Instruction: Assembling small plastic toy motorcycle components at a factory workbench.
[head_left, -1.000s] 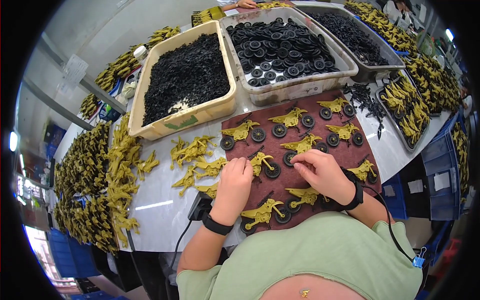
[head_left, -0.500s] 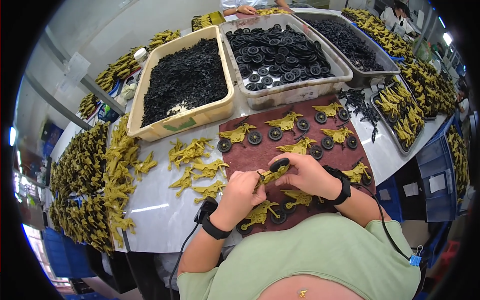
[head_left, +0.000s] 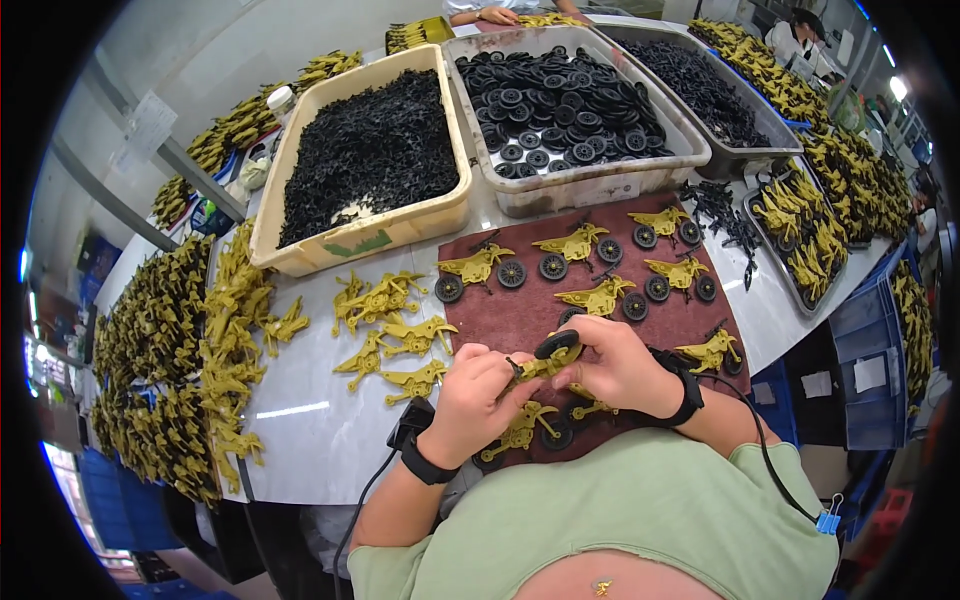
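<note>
Above the maroon mat (head_left: 515, 320), my two hands grip one yellow toy motorcycle body (head_left: 542, 367) between them. My left hand (head_left: 482, 395) pinches its left end, near a small dark part. With fingers and thumb, my right hand (head_left: 622, 365) holds the other end, beside a black wheel (head_left: 557, 345) standing up at that end. My fingers partly cover the piece. On the mat around my hands lie several yellow motorcycle bodies (head_left: 595, 297) with black wheels beside or against them. Others (head_left: 523, 428) rest close under my wrists, partly hidden.
Beyond the mat stand a cream bin (head_left: 355, 245) of small black parts, a clear-white bin (head_left: 600, 190) of black wheels and a grey bin (head_left: 755, 152). Loose yellow bodies (head_left: 405, 338) and a large heap (head_left: 150, 370) lie left. At right sits a tray (head_left: 800, 295) of yellow pieces.
The held motorcycle body has tilted and come slightly nearer to me, so its wheel lies flatter. My right-hand fingers have shifted along it. Both hands keep their grip.
</note>
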